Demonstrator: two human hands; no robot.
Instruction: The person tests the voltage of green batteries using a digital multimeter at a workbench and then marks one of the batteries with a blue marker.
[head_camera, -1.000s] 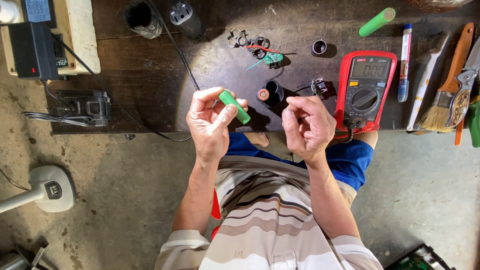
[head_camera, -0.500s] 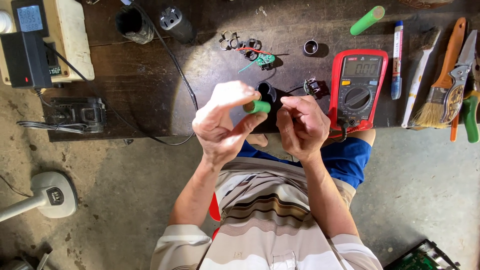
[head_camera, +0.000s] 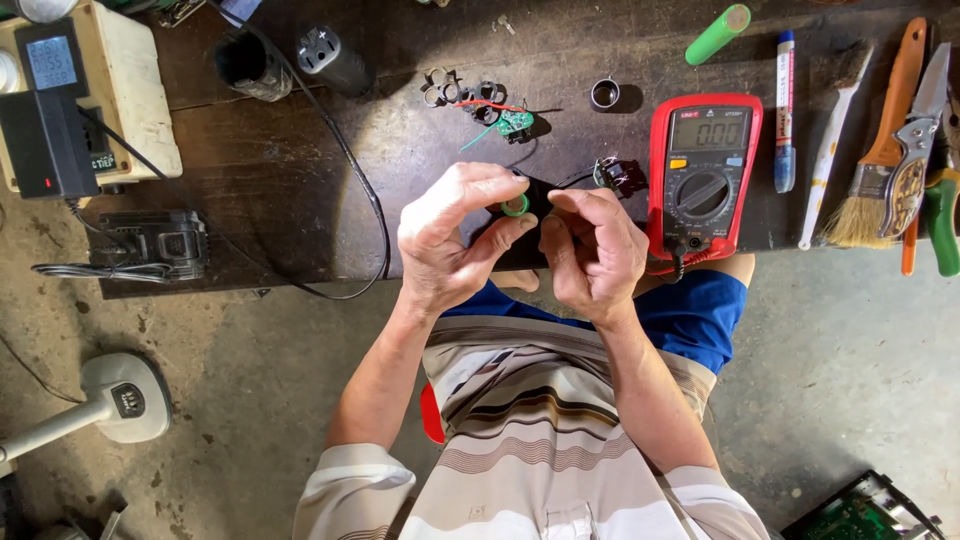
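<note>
In the middle of the frame the left hand is clamped on a small green battery, pinching it between thumb and fingertips so that its round end faces up toward the camera, just above the front edge of the dark wooden counter. The right hand sits just beside it, fingers curled together with the tips close to the battery; whether it grips something cannot be told. Right of the hands lies a red multimeter with its dial and screen up, and near its upper left corner a small black clip with wires. Above the hands sits a small green circuit board with red wire and metal rings, and a metal ring to its right. A second green battery lies at the upper right, next to a blue and white pen, paintbrushes and pruning shears. At the upper left stands a black charger on a cream box
</note>
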